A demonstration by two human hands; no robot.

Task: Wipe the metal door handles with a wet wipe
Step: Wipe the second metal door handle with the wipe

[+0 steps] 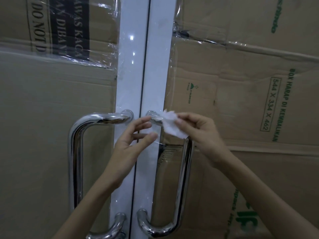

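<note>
I stand close to a white double door whose glass is covered with taped cardboard [51, 118]. My right hand [198, 130] pinches a crumpled wet wipe [170, 125] against the top bend of the right door handle [184, 169], so the cloth wraps the curved chrome where it meets the white door frame [155, 66]. My left hand [133, 142] hovers just beside it, fingers spread and holding nothing, seemingly ready to steady the wipe. Both forearms reach up from below, wrists slightly bent. The left door handle [76, 144] stands bare, apparently still to do.
</note>
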